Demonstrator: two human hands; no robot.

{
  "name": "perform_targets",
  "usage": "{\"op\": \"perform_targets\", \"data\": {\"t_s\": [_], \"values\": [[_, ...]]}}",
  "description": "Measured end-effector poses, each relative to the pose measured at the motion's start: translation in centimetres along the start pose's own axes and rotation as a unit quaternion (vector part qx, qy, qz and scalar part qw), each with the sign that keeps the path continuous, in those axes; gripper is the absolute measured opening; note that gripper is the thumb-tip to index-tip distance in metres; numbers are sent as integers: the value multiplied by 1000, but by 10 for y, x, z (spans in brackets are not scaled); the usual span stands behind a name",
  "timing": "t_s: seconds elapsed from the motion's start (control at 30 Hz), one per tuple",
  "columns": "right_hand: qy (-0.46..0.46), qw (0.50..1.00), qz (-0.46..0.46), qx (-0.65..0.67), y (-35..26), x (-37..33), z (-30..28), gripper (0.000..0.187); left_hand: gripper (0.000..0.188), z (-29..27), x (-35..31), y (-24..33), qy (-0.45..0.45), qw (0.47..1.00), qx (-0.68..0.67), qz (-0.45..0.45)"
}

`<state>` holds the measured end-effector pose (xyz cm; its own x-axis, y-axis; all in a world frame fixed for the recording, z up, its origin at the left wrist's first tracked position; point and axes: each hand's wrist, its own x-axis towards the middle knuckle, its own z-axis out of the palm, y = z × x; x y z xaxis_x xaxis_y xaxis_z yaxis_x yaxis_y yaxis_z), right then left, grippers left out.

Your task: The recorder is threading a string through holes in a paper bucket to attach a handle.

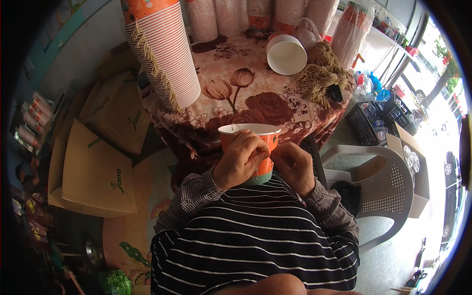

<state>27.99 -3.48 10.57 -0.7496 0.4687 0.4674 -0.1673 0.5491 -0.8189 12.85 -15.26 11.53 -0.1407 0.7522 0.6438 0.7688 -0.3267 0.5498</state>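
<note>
An orange paper cup (264, 172) with a green base and a white inside stands upright against my lap at the table's near edge. My left hand (242, 156) lies across its front, with thumb and fingertips pinched together. Close beside it, my right hand (296, 166) is pinched too, its fingertips almost meeting the left ones at the cup's side. Between them seems to run a thin string, mostly hidden by the fingers. A fine strand also shows at the cup's rim. On the table, a tall stack of cups (169, 64) has twine loops (152, 64) along its side.
A cup (286, 55) lies on its side near a heap of twine (322, 73) on the flowered tablecloth (231, 93). Wrapped cup stacks (231, 19) line the back. Cardboard boxes (98, 172) stand left; a plastic chair (388, 182) and black crates (364, 123) stand right.
</note>
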Motion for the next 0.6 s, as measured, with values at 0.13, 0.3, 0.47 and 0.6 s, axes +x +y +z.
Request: {"op": "perform_targets", "data": {"t_s": [0.13,0.3,0.47,0.6], "values": [[21,992,68,106,17,4,-6,9,20,2,4,-4,24,1000,9,10],[163,986,31,-19,58,32,-41,7,28,9,6,-12,76,992,99,16],[45,986,41,153,47,23,-19,6,7,7,5,-30,71,997,-10,-33],[-9,987,62,149,47,19,-15,4,6,3,5,-35,63,990,-84,-91]]}}
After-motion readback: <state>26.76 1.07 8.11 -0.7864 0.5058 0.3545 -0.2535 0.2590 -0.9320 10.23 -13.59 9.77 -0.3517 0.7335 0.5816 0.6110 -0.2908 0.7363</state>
